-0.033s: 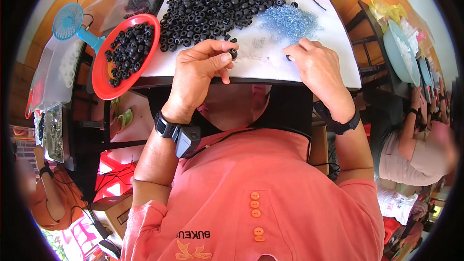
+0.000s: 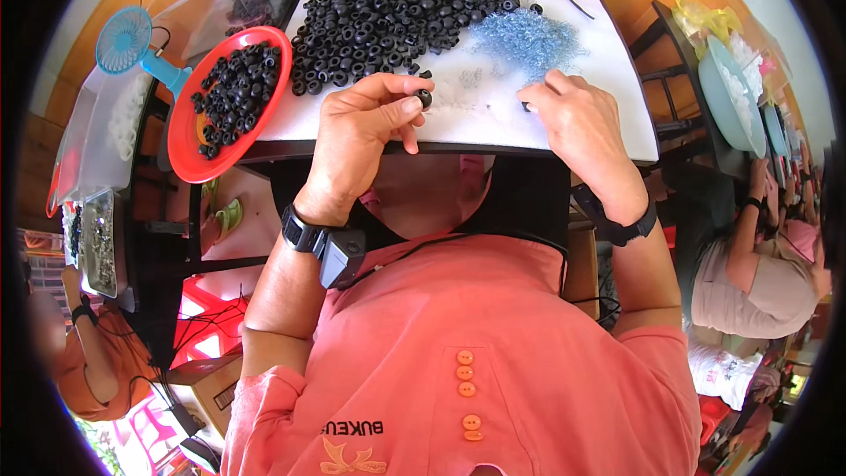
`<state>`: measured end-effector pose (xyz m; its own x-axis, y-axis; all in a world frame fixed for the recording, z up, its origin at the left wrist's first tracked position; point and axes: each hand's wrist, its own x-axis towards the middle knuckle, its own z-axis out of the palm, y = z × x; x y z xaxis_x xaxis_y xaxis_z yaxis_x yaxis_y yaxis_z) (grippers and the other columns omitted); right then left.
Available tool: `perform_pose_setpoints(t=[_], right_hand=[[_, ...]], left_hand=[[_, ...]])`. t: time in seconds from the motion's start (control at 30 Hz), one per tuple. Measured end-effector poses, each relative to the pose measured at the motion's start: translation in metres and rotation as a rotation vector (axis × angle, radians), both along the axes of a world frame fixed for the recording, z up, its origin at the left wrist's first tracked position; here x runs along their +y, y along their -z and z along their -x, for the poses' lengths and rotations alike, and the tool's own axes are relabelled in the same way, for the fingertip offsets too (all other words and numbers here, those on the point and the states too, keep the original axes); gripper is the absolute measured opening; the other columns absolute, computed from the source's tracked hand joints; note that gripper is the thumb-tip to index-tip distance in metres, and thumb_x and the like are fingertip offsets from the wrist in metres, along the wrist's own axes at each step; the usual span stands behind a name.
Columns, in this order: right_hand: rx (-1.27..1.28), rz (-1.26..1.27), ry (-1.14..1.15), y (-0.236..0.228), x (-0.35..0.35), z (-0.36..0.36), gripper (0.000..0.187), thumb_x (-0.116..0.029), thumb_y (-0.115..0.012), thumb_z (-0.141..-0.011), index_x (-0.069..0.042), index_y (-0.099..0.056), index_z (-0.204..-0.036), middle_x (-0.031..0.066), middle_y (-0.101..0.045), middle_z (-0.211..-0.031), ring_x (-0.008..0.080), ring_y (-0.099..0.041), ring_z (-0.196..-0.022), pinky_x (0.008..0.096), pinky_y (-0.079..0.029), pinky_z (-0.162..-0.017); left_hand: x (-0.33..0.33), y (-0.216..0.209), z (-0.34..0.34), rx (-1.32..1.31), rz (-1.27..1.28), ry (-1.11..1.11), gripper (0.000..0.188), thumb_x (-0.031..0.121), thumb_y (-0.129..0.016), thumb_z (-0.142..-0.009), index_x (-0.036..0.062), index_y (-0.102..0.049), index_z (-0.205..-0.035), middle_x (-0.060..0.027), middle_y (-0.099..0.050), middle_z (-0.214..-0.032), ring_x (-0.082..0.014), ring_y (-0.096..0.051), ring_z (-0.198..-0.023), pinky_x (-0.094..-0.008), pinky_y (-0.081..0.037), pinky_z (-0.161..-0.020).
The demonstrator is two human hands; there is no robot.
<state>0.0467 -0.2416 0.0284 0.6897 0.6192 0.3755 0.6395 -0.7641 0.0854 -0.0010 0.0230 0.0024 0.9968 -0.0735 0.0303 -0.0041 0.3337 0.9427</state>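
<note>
Between the thumb and fingers of my left hand [image 2: 366, 128] is a small black ring-shaped part [image 2: 424, 98] with a hole in its middle. My right hand [image 2: 577, 119] hovers at the front right of the white tabletop [image 2: 476, 123], its fingers pinched together. A tiny dark thing shows at those fingertips, too small to make out. Beyond the right hand lies a pile of small clear-blue pieces [image 2: 527, 42]. A large heap of similar black parts [image 2: 401, 13] covers the far middle of the table.
A red bowl [image 2: 182, 145] of black parts stands left of the table, beside a blue fan [image 2: 123, 40]. A thin black strip [image 2: 577, 3] lies at the far right. Farther right is a pale blue basin [image 2: 731, 97]. Other people sit at both sides.
</note>
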Motion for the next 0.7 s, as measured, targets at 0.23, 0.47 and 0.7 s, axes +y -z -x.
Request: perform_pose_setpoints(t=[0.23, 0.47, 0.7], right_hand=[[-0.034, -0.018, -0.076, 0.001, -0.003, 0.002, 0.005, -0.009, -0.062, -0.080, -0.008, -0.065, -0.083, 0.0109, -0.060, -0.080, 0.0292, -0.062, -0.076, 0.0421, -0.051, -0.064], [-0.038, -0.065, -0.041, 0.004, 0.000, 0.004, 0.010, -0.017, -0.066, -0.083, -0.007, -0.064, -0.083, 0.0105, -0.061, -0.083, 0.0290, -0.062, -0.078, 0.0426, -0.049, -0.069], [-0.080, -0.124, -0.039, 0.010, -0.001, 0.004, 0.008, -0.016, -0.067, -0.082, -0.008, -0.065, -0.084, 0.0090, -0.060, -0.084, 0.0284, -0.061, -0.081, 0.0423, -0.046, -0.072]], left_hand=[[-0.002, -0.001, 0.000, 0.015, -0.034, -0.016, 0.019, 0.003, -0.065, -0.091, -0.0033, -0.069, -0.108, -0.0055, -0.067, -0.090, -0.0105, -0.060, -0.073, -0.0233, -0.051, -0.060], [-0.001, -0.002, 0.000, 0.008, -0.033, 0.009, 0.019, 0.002, -0.065, -0.091, -0.0036, -0.069, -0.108, -0.0057, -0.067, -0.091, -0.0104, -0.060, -0.074, -0.0230, -0.051, -0.060], [-0.004, -0.006, 0.000, 0.030, -0.030, -0.006, 0.018, 0.001, -0.063, -0.092, -0.0049, -0.068, -0.109, -0.0073, -0.067, -0.091, -0.0114, -0.062, -0.077, -0.0235, -0.052, -0.060]])
